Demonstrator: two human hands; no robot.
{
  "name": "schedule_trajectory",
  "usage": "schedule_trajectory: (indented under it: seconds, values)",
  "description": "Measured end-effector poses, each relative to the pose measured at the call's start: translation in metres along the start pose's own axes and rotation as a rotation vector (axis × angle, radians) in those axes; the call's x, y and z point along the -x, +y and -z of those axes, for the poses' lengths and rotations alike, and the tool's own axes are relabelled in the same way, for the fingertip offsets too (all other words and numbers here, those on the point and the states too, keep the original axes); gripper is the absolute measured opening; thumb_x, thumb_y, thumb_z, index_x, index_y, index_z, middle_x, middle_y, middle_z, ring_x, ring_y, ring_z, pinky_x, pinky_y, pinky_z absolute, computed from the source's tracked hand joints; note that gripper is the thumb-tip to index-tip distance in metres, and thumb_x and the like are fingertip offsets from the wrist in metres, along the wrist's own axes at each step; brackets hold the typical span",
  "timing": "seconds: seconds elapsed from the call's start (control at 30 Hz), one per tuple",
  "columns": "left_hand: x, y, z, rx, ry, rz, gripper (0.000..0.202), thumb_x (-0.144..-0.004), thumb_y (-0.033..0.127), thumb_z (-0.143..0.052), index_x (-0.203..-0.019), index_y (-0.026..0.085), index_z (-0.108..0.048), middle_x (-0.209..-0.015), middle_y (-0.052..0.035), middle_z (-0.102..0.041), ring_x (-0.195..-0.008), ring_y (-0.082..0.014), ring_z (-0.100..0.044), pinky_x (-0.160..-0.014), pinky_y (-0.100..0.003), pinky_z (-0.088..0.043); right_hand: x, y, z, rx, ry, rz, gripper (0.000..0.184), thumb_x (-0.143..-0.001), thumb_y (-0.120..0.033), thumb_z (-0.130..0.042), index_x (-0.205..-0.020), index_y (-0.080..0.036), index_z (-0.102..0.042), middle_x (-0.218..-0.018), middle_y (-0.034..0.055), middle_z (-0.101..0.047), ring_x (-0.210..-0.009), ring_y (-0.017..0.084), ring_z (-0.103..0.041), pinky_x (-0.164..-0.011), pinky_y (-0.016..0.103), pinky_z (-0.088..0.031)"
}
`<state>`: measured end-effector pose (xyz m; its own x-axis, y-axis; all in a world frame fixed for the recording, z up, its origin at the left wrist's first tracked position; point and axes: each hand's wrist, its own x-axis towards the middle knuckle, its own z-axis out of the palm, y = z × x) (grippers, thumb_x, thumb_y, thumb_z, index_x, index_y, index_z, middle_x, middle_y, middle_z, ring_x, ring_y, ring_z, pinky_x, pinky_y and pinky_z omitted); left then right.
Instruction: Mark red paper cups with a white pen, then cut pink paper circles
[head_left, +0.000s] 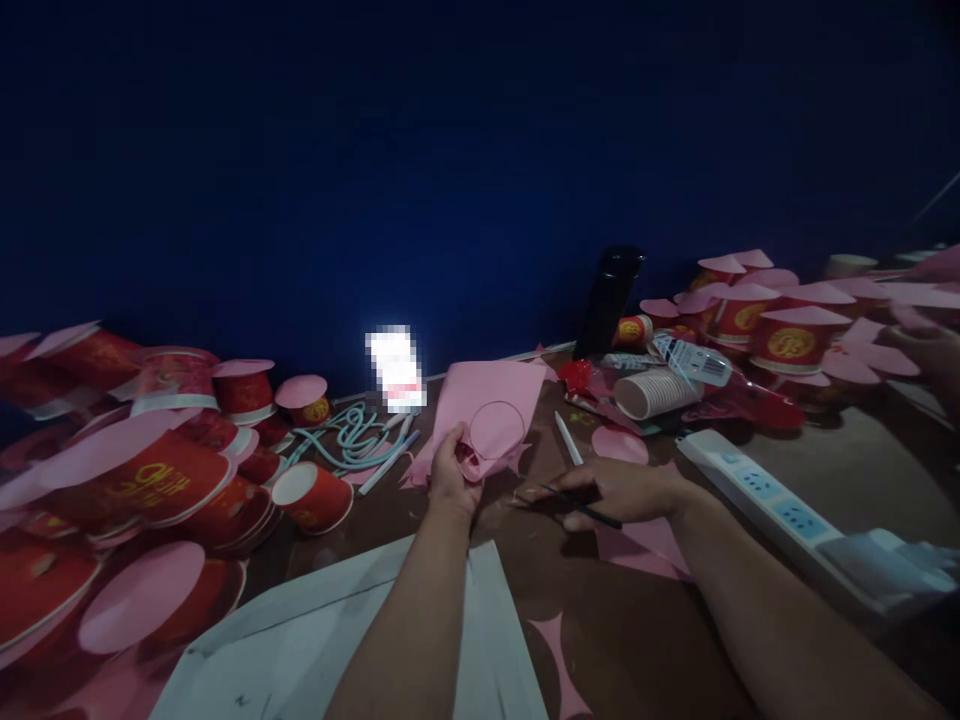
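Note:
My left hand is closed on the near edge of a pink paper sheet, thumb on top. A dark circle outline is drawn on the sheet, and something dark red shows beside the thumb. To the right, my right hand is closed around a slim black pen, held low over the brown table and apart from the sheet. A white pen lies just beyond this hand. Pink paper pieces lie partly beneath the right wrist, and a curved pink offcut lies nearer.
Red paper cups, many with pink paper discs, crowd the left; more cups stand at right. Behind are a lit phone, pale blue cable and black bottle. A power strip and white board flank my arms.

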<state>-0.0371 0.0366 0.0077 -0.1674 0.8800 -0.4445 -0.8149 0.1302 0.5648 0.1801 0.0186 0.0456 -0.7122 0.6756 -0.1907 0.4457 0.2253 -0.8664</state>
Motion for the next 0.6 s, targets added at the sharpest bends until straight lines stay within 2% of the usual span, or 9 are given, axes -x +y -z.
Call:
schedule_trajectory:
  seconds: [0.13, 0.27, 0.4, 0.6]
  values:
    - [-0.007, -0.005, 0.003, -0.030, 0.023, -0.001, 0.012, -0.073, 0.018, -0.065, -0.083, 0.012, -0.062, -0.074, -0.0042, -0.066, -0.062, -0.0135, -0.065, -0.057, -0.024, -0.054, 0.000, -0.004, -0.002, 0.051, -0.082, 0.030, 0.043, -0.073, -0.036, -0.068, -0.116, -0.033, -0.064, -0.114, -0.0018, -0.068, -0.103, 0.025, -0.063, -0.089, 0.029, -0.045]
    - [-0.010, -0.009, 0.006, -0.147, -0.023, 0.003, 0.015, -0.071, 0.024, -0.070, -0.075, 0.012, -0.062, -0.063, -0.0018, -0.062, -0.048, -0.0087, -0.056, -0.043, -0.018, -0.041, 0.000, -0.004, -0.002, 0.012, -0.066, 0.044, 0.044, -0.073, -0.040, -0.067, -0.116, -0.031, -0.064, -0.114, -0.0005, -0.068, -0.101, 0.024, -0.064, -0.084, 0.028, -0.047]
    - [-0.010, -0.012, 0.009, -0.286, -0.034, -0.110, 0.033, -0.064, 0.036, -0.075, -0.055, 0.013, -0.053, -0.043, 0.0049, -0.046, -0.034, -0.0041, -0.037, -0.035, -0.018, -0.024, 0.000, -0.004, -0.003, 0.009, -0.030, 0.015, 0.046, -0.069, -0.045, -0.070, -0.112, -0.028, -0.067, -0.106, 0.0017, -0.071, -0.095, 0.023, -0.066, -0.081, 0.026, -0.049]
    - [-0.008, -0.010, 0.008, -0.468, -0.081, -0.192, 0.045, -0.058, 0.047, -0.075, -0.046, 0.014, -0.048, -0.037, 0.0041, -0.043, -0.034, -0.0043, -0.035, -0.038, -0.020, -0.021, -0.001, -0.005, -0.002, 0.088, -0.060, -0.056, 0.050, -0.071, -0.047, -0.067, -0.115, -0.024, -0.066, -0.108, 0.0032, -0.070, -0.097, 0.023, -0.065, -0.086, 0.026, -0.047]
